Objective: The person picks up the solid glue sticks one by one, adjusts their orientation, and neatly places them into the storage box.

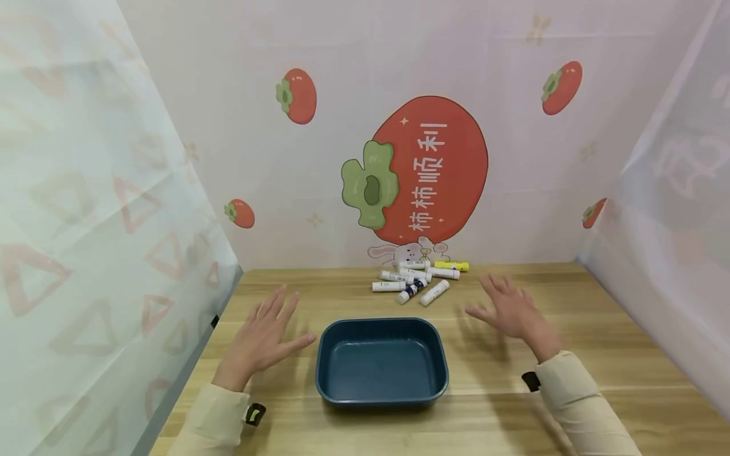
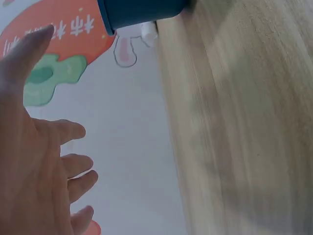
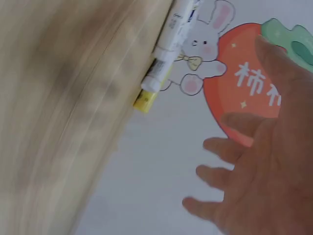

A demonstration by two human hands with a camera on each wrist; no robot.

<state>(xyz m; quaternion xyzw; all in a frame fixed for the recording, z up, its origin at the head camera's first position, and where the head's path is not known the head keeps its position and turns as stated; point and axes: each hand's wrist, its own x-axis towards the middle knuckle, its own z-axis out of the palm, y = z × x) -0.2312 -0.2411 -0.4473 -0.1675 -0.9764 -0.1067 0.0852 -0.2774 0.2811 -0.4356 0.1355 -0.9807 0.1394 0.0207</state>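
Note:
A dark blue rectangular tray (image 1: 382, 404) sits on the table between the two hands. Behind it lies a loose pile of capped stick-shaped tubes, mostly white (image 1: 389, 287), one with a dark blue label (image 1: 412, 291) and one yellow tube (image 1: 451, 266). To the tray's left, my left hand (image 1: 263, 339) is held with its fingers spread and its thumb pointing toward the rim. My right hand (image 1: 510, 310) hovers right of the pile, fingers spread too. Neither hand holds anything. In the right wrist view, a white tube (image 3: 171, 39) shows beyond the fingers.
The wooden table (image 1: 388, 434) ends at a back wall sheet (image 1: 319, 177) printed with persimmons and a rabbit. Hanging sheets also close off the left (image 1: 97, 209) and right (image 1: 678, 209) sides. Each wrist carries a small black device, the left one (image 1: 255, 414) beside the sleeve.

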